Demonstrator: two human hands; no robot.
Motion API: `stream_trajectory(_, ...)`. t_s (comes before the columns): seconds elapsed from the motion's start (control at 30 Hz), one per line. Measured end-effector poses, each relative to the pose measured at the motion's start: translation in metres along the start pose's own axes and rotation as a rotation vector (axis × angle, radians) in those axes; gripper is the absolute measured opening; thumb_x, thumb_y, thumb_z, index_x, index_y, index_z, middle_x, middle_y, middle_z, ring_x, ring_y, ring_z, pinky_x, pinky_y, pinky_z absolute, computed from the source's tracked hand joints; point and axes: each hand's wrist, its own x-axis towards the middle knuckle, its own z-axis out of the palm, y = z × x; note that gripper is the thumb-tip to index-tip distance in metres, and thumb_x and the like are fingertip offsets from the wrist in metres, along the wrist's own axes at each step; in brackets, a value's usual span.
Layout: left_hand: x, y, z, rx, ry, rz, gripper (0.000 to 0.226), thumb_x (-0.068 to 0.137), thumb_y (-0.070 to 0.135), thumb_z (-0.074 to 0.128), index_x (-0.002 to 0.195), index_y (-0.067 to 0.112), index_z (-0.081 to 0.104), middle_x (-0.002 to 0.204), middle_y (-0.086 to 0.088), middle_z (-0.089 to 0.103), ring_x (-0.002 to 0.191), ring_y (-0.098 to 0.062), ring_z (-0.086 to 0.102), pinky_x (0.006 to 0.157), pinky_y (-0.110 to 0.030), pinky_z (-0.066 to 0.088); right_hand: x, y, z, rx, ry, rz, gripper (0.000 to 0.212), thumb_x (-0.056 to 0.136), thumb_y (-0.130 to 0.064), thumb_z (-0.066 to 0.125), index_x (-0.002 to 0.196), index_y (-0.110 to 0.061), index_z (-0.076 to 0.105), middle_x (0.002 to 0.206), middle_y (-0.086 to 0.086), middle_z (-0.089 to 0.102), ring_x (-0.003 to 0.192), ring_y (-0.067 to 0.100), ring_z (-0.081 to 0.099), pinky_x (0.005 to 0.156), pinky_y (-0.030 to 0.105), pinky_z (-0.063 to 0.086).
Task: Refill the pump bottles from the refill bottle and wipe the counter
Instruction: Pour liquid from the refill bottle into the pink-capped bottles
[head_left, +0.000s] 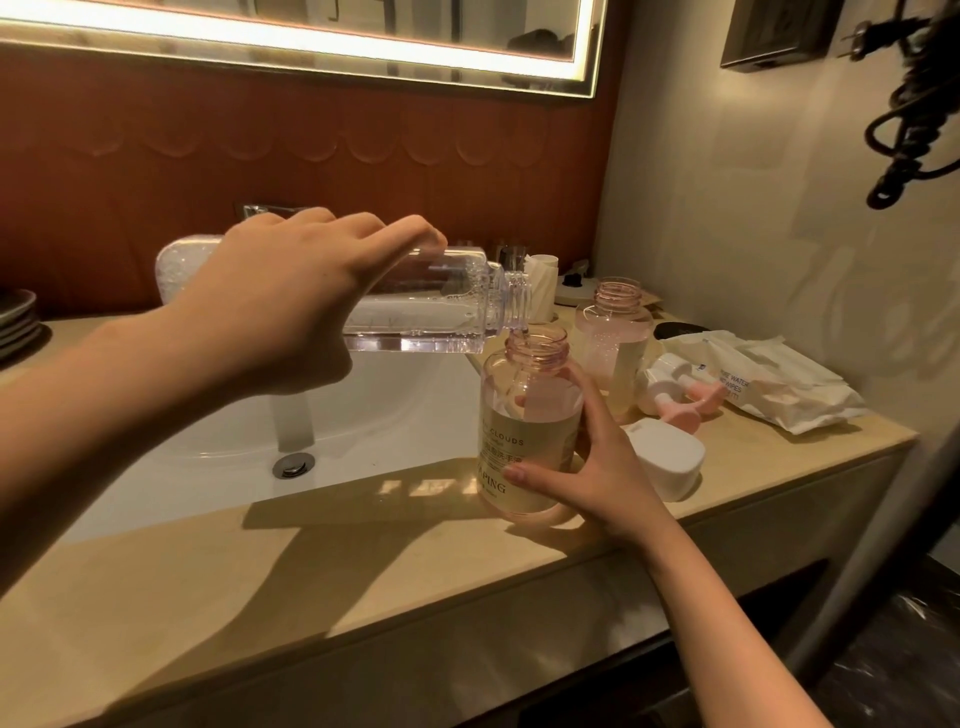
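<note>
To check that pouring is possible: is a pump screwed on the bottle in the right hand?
No, the pump bottle that the right hand holds has a bare open neck under the refill bottle.

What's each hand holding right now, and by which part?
Left hand grips the clear plastic refill bottle round its mid-body, tipped to pour. Right hand grips the pink-tinted round pump bottle by its lower side.

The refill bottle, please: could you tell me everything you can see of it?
The refill bottle is clear plastic, square-shouldered, with a threaded neck, uncapped. The left hand holds it from above, nearly level above the sink, mouth dipped over the open pump bottle. Clear bubbly liquid lies along its lower side; a thin stream runs out.
</note>
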Motion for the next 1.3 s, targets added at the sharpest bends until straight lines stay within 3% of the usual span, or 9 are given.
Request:
stream_trajectory(0.1, 0.0002, -0.0003, 0.0000, 0.007, -0.001, 0.004, 0.096, 0.056, 0.004, 0.077, 0.136, 0.031, 0.031, 0.103, -0.007, 0.063, 0.076, -0.024, 0.053, 0.047, -0.019, 0.028, 0.0001, 0.0007, -0.0007, 0.000, -0.003, -0.013, 0.096, 0.051, -0.051, 0.079, 0.127, -0.056, 0.020, 0.134, -0.025, 0.038, 0.129, 0.007, 0.040, 0.105, 0.034, 0.042)
stream_trajectory(0.2, 0.0006, -0.0003, -0.0001, 0.011, 0.004, 0.006, 0.097, 0.056, 0.005, 0.077, 0.137, 0.030, 0.031, 0.104, -0.007, 0.063, 0.077, -0.024, 0.054, 0.047, -0.018, 0.025, -0.0007, 0.0018, -0.0016, 0.008, -0.001, -0.021, 0.098, 0.049, -0.059, 0.082, 0.126, -0.058, 0.022, 0.127, -0.036, 0.035, 0.127, 0.004, 0.040, 0.105, 0.031, 0.042)
stream_trajectory(0.4, 0.0005, -0.0007, -0.0006, 0.017, 0.004, 0.015, 0.098, 0.055, 0.006, 0.078, 0.137, 0.030, 0.030, 0.103, -0.007, 0.063, 0.077, -0.024, 0.054, 0.047, -0.017, 0.022, 0.0011, 0.0005, -0.0013, 0.002, -0.001, -0.019, 0.091, 0.056, -0.051, 0.083, 0.124, -0.056, 0.022, 0.124, -0.037, 0.033, 0.124, 0.002, 0.039, 0.098, 0.017, 0.040)
stream_trajectory(0.6, 0.0012, -0.0006, -0.0012, 0.020, -0.004, 0.017, 0.099, 0.054, 0.007, 0.080, 0.137, 0.029, 0.031, 0.101, -0.007, 0.063, 0.075, -0.023, 0.053, 0.048, -0.018, 0.023, 0.0012, 0.0017, -0.0016, -0.017, 0.001, -0.025, 0.095, 0.054, -0.051, 0.083, 0.126, -0.055, 0.021, 0.125, -0.037, 0.033, 0.125, 0.002, 0.039, 0.103, 0.025, 0.041)
stream_trajectory(0.7, 0.0016, -0.0010, -0.0012, 0.025, -0.008, 0.018, 0.099, 0.053, 0.007, 0.081, 0.136, 0.029, 0.031, 0.100, -0.007, 0.063, 0.074, -0.023, 0.052, 0.048, -0.020, 0.025, 0.0013, 0.0008, -0.0018, -0.018, 0.004, -0.025, 0.095, 0.054, -0.053, 0.084, 0.126, -0.056, 0.021, 0.125, -0.037, 0.033, 0.124, 0.001, 0.039, 0.101, 0.021, 0.040)
stream_trajectory(0.83, 0.0015, -0.0014, -0.0017, 0.028, -0.010, 0.016, 0.100, 0.053, 0.007, 0.081, 0.136, 0.030, 0.030, 0.101, -0.006, 0.063, 0.075, -0.024, 0.053, 0.049, -0.022, 0.030, 0.0008, 0.0012, -0.0021, -0.020, 0.004, -0.021, 0.095, 0.054, -0.053, 0.083, 0.126, -0.056, 0.020, 0.126, -0.034, 0.034, 0.126, 0.003, 0.038, 0.105, 0.029, 0.041)
stream_trajectory(1.0, 0.0013, -0.0006, -0.0015, 0.013, -0.001, 0.028, 0.099, 0.051, 0.004, 0.081, 0.135, 0.028, 0.034, 0.098, -0.007, 0.063, 0.071, -0.022, 0.052, 0.048, -0.016, 0.021, 0.0016, 0.0017, -0.0013, -0.018, -0.001, -0.026, 0.097, 0.048, -0.060, 0.077, 0.126, -0.058, 0.020, 0.128, -0.033, 0.036, 0.126, 0.003, 0.041, 0.104, 0.032, 0.043)
stream_trajectory(1.3, 0.0011, 0.0006, -0.0016, 0.014, 0.007, 0.023, 0.099, 0.052, 0.003, 0.080, 0.136, 0.028, 0.034, 0.097, -0.007, 0.062, 0.071, -0.022, 0.051, 0.048, -0.017, 0.021, 0.0016, 0.0021, -0.0010, -0.012, 0.001, -0.040, 0.097, 0.046, -0.063, 0.074, 0.127, -0.058, 0.020, 0.130, -0.032, 0.037, 0.128, 0.003, 0.040, 0.105, 0.034, 0.042)
